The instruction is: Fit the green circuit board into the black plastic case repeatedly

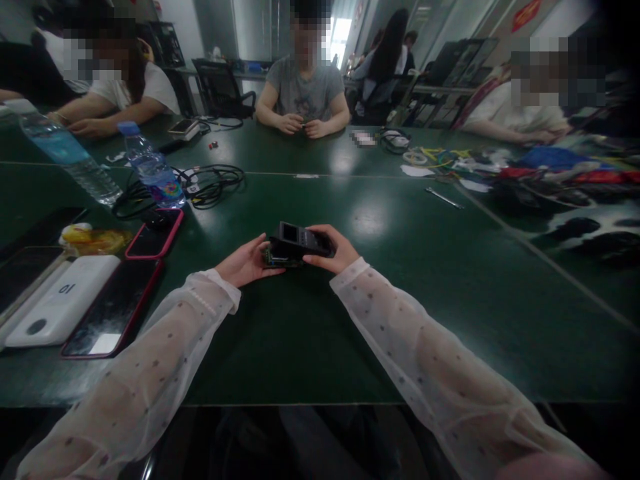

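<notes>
Over the middle of the green table, my right hand grips a black plastic device housing with a small dark window and a row of tiny marks. My left hand is closed on the edge of a green circuit board, its thumb up beside the housing's left end. The board sits under the tilted housing; whether the two parts are joined I cannot tell.
Phones, a white power bank and a yellow bundle lie at left. Behind them are two water bottles, one a blue-capped bottle, and coiled black cables. Tangled wires and a metal tool lie right. Several people sit around.
</notes>
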A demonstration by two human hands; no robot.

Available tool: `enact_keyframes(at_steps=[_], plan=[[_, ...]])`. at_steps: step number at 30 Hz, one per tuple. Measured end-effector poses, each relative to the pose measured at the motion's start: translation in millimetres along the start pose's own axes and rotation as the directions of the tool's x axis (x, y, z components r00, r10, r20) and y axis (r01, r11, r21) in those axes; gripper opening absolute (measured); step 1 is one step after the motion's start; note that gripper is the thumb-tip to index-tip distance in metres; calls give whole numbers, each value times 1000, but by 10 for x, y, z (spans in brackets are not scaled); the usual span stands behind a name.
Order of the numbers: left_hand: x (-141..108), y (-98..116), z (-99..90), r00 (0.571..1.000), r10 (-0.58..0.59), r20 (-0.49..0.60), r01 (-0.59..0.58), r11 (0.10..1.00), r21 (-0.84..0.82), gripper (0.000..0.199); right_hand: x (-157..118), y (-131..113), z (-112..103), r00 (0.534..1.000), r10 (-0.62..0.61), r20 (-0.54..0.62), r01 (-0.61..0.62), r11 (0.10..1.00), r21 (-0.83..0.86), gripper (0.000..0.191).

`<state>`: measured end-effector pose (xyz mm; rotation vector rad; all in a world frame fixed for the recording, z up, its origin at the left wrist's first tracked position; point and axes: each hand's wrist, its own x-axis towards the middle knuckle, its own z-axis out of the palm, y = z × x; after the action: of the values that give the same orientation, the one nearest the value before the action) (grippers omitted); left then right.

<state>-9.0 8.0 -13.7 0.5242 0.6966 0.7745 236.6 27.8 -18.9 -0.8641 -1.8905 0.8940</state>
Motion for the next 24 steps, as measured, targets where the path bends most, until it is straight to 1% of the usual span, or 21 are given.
enact_keyframes(at_steps=[2,4,7,11,13,16,18,21,24], plan=[[8,-5,-4,1000,13,-14,-13,1000,-7,37,-10,10,30,998,-44,39,45,998,-32,58],[2,-5,5,999,11,-32,-11,1000,1,36,-13,37,46,997,-62,52,65,996,-61,58],[-20,-1,37,999,1,-33,0,999,33,44,-13,104,56,997,-47,60,53,992,-112,58],[-30,-15,65,998,18,-60,-12,995,98,58,-29,198,76,983,4,184,36,976,-212,59],[-24,-27,59,996,49,-75,-39,991,130,55,-38,227,91,977,21,212,32,969,-246,62],[-25,-36,41,995,82,-53,-72,983,170,45,-45,245,105,976,29,216,33,960,-278,63],[-34,-34,36,995,90,-42,-81,979,185,42,-45,244,106,974,29,225,39,956,-290,64],[-49,-30,38,994,101,-31,-93,977,192,40,-45,231,101,972,31,233,43,950,-308,64],[-53,-31,28,995,99,-25,-92,975,205,42,-49,211,95,970,36,239,46,944,-327,63]])
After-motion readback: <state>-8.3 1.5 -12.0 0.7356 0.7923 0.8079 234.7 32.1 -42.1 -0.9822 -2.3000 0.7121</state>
